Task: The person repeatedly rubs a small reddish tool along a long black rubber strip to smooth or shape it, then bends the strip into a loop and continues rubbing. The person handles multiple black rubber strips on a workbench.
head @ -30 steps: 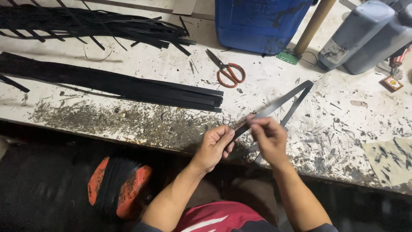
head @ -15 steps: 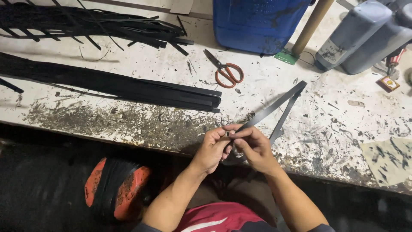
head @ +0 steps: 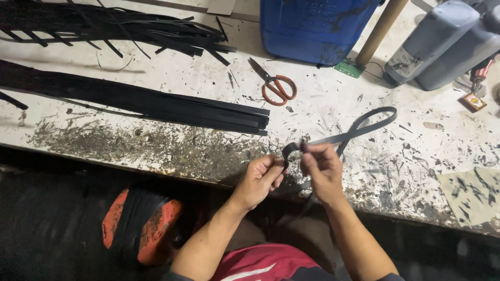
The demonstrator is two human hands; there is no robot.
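I see my left hand (head: 262, 176) and right hand (head: 322, 167) side by side at the near edge of the workbench (head: 172, 88), both pinching one dark strap (head: 364, 126). Its end curls between my fingertips; the rest loops away to the right over the bench. Orange-handled scissors (head: 274, 83) lie well beyond.

A worn, whitish counter (head: 156, 78) fills most of the view — its top scratched, speckled with dark flecks and stained darkest along the near edge (head: 156, 151). Below that edge the space lies in deep shadow — light falls evenly on the top.
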